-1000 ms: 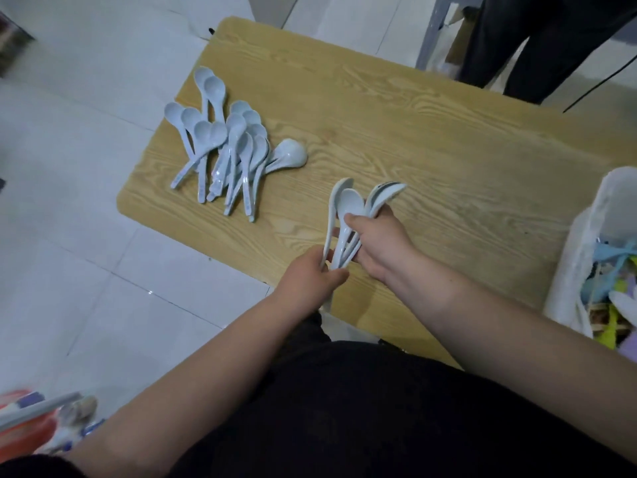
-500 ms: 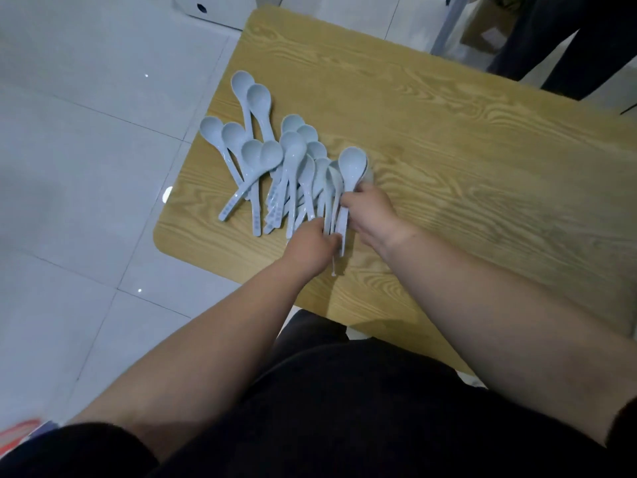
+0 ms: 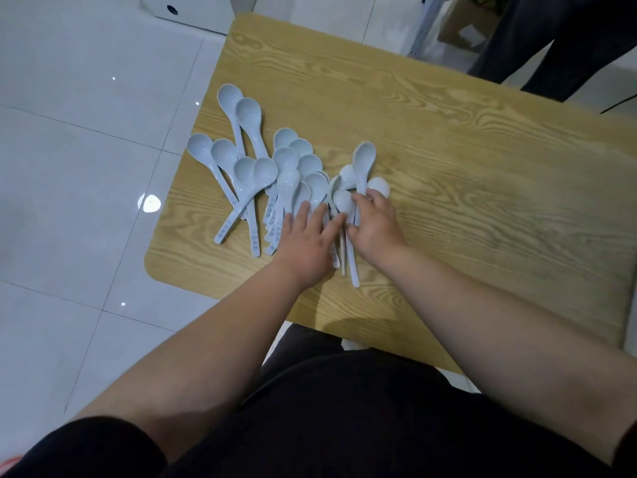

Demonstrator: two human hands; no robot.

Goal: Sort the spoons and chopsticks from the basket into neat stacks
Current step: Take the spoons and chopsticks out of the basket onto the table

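A spread pile of pale blue plastic soup spoons lies on the left end of the wood-grain bench, at the centre-left of the frame. Their bowls point toward the top of the frame and their handles toward the bottom. Both hands meet at the right edge of this pile. The left hand lies palm down with its fingers straight and slightly spread, resting on the handles of the spoons at the pile's right side. Just right of it, almost touching, the right hand has its fingers curled over a small bunch of spoons. It grips their handles, with the thumb close to the left hand's fingertips. The bowls of this bunch stick out above the right hand, one raised higher than the others. Two or three handles run out below, between the two wrists, toward the near edge of the bench. The rest of the pile fans out to the left of the left hand, untouched. White floor tiles fill the left of the frame. At the upper right, beyond the far edge of the bench, stand a person's dark trouser legs.
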